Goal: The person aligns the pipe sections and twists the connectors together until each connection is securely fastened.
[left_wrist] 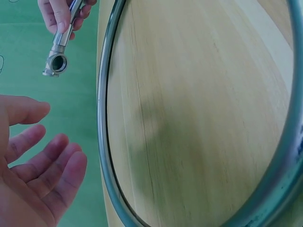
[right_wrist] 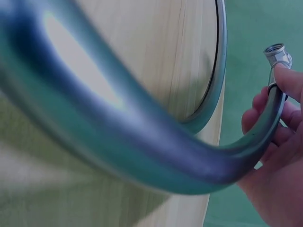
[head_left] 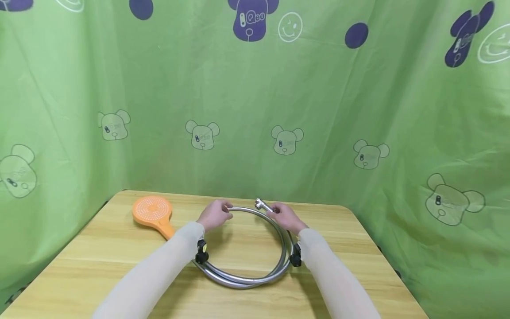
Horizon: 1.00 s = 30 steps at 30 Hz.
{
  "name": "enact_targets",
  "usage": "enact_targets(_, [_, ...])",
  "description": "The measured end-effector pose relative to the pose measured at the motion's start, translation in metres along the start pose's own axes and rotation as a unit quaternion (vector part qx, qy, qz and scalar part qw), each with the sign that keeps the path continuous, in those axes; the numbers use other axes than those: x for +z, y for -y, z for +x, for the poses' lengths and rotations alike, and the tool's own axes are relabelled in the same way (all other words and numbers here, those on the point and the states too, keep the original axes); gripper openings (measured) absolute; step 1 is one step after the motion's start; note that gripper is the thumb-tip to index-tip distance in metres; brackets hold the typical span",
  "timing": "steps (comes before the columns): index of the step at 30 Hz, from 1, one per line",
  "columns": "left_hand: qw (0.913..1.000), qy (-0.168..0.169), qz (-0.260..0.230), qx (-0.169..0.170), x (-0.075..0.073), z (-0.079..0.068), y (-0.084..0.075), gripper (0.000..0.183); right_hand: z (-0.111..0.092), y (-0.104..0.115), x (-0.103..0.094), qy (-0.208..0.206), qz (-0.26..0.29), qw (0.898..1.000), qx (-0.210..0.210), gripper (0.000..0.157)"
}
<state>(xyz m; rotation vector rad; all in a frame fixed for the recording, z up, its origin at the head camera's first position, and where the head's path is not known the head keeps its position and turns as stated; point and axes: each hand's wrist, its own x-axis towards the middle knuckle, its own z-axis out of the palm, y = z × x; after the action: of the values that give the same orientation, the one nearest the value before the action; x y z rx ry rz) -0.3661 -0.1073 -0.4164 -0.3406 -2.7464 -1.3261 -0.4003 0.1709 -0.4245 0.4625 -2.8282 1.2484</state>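
A coiled silver shower hose (head_left: 239,282) lies in a loop on the wooden table, between and under the forearms. My right hand (head_left: 285,217) pinches one end of it, just behind the metal end fitting (head_left: 260,204). That fitting (right_wrist: 277,53) points up and away past the thumb in the right wrist view. My left hand (left_wrist: 40,165) hangs with fingers loosely bent and apart, nothing between them, beside the far left part of the loop. An orange shower head (head_left: 152,210) rests on the table to the left, its handle partly hidden behind the left sleeve.
The wooden table (head_left: 342,274) reaches back to a green curtain (head_left: 239,88) printed with bear faces, which surrounds it at the back and both sides. Black wrist cameras (head_left: 202,252) sit on both forearms, near the hose.
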Motion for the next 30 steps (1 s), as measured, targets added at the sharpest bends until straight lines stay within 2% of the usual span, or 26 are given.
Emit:
enact_targets(12, [1.0,0.005,0.007,-0.004,0.001,0.001,0.006,0.036,-0.008,-0.008,-0.008,-0.032,-0.013,0.999,0.038,0.015])
enact_targets(25, [0.9999,0.002,0.003,-0.009,-0.002,-0.003,0.006,0.033,-0.007,-0.027,-0.003,-0.062,-0.017,0.994,0.087,0.019])
enact_targets(30, [0.9999,0.01,0.001,-0.008,-0.001,-0.003,0.007,0.034,-0.007,-0.035,-0.001,-0.073,-0.042,0.99,0.11,0.022])
